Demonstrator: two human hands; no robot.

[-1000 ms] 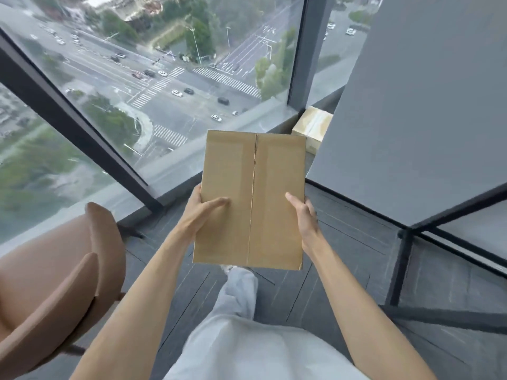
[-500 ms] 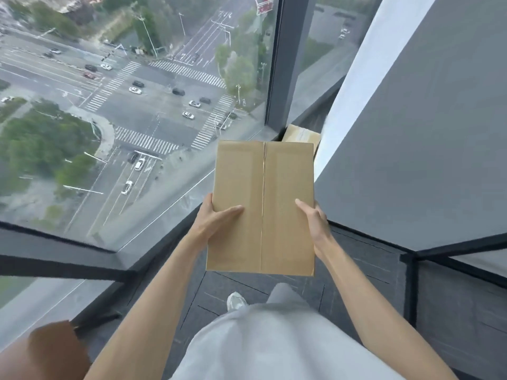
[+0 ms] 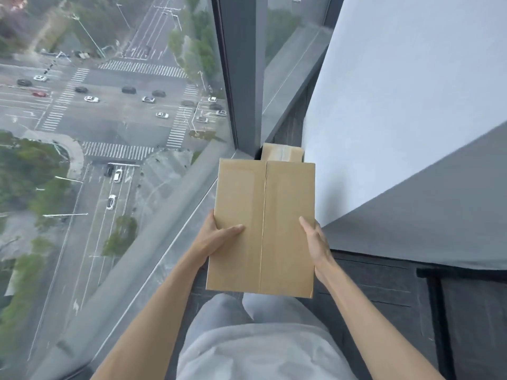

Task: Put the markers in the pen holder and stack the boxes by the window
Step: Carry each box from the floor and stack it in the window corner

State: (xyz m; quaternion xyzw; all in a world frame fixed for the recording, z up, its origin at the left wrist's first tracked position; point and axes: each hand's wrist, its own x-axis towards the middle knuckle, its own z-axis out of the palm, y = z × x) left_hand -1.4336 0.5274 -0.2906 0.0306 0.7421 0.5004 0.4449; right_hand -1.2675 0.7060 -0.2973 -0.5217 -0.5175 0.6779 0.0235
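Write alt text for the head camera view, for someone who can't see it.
Two bare hands, left hand and right hand, hold a closed cardboard box beside a floor-to-ceiling window. A second box sits ahead in the corner by the glass.

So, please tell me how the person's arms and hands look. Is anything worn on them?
Both forearms are bare, with no sleeves in view. The left hand and the right hand wear no gloves, and no rings, watch or bracelets are visible. The fingernails look short.

matt brown cardboard box (image 3: 263, 223)
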